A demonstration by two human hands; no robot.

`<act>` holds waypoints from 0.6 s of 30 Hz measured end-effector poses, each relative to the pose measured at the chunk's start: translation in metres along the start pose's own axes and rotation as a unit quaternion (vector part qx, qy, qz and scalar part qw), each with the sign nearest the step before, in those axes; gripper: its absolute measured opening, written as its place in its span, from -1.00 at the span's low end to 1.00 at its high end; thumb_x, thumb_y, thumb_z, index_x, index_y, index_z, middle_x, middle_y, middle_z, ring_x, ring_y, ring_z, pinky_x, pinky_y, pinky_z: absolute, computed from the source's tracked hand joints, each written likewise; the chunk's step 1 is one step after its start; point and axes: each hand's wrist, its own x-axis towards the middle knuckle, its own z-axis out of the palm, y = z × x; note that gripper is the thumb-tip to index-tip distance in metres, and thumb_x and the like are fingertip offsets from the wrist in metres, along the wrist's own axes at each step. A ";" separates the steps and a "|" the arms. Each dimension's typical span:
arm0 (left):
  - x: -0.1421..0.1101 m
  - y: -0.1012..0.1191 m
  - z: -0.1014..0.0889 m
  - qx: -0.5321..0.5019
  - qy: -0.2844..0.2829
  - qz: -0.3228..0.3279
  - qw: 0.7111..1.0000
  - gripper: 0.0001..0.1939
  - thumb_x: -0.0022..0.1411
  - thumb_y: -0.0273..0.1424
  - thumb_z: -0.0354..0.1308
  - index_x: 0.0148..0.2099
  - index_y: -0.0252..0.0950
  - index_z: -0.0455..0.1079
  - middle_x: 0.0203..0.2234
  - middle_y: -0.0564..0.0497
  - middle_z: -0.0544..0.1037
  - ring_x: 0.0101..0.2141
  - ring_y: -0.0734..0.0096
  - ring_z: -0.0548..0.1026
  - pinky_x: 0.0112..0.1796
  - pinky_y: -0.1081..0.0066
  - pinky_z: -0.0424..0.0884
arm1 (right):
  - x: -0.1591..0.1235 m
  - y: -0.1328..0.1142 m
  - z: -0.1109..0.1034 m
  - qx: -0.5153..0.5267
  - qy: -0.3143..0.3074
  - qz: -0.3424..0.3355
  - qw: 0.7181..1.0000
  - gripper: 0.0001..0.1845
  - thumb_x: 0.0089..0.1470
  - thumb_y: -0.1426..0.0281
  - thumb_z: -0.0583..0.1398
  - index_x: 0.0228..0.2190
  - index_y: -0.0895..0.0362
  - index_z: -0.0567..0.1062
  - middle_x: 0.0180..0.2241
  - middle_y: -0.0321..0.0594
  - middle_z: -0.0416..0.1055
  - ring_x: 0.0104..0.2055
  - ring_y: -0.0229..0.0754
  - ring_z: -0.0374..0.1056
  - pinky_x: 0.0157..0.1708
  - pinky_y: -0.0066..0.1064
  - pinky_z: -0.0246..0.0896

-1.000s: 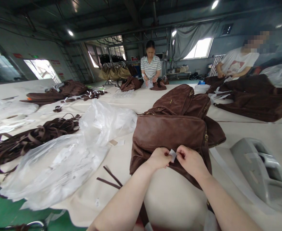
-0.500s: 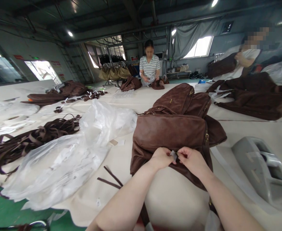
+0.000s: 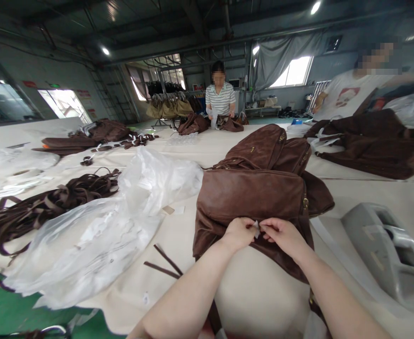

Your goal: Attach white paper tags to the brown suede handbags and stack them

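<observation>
In front of me a brown leather backpack (image 3: 249,193) lies on the table, its zip pull at the right side. My left hand (image 3: 240,234) is closed at the bag's lower edge, pinching a small whitish piece (image 3: 256,229) that looks like paper or film. My right hand (image 3: 280,235) is pinched close beside that piece. What its fingertips hold, if anything, is too small to make out. Both wrists lie over the front of the bag, and its straps hang down toward me.
Left lie a crumpled clear plastic bag (image 3: 97,249) and a heap of brown straps (image 3: 61,202). A grey tape dispenser (image 3: 379,254) stands at the right. More brown bags (image 3: 379,146) lie behind it. One person (image 3: 220,96) works across the table; another (image 3: 351,94) stands at the right.
My fingers have shifted slightly and the whitish piece appears narrower. The person at the right no longer holds up a brown bag and now has an arm stretched out.
</observation>
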 end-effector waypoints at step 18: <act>-0.003 0.011 -0.003 -0.031 0.028 -0.044 0.998 -0.71 0.21 -0.33 0.00 -0.33 -0.35 0.52 -0.55 0.01 0.54 -0.65 0.57 0.31 -0.59 0.54 0.22 | -0.002 -0.004 -0.001 -0.080 -0.016 0.067 0.994 -0.74 0.11 0.28 0.09 -0.47 0.15 0.48 -0.53 -0.25 0.47 -0.70 -0.36 0.27 -0.74 -0.55 0.12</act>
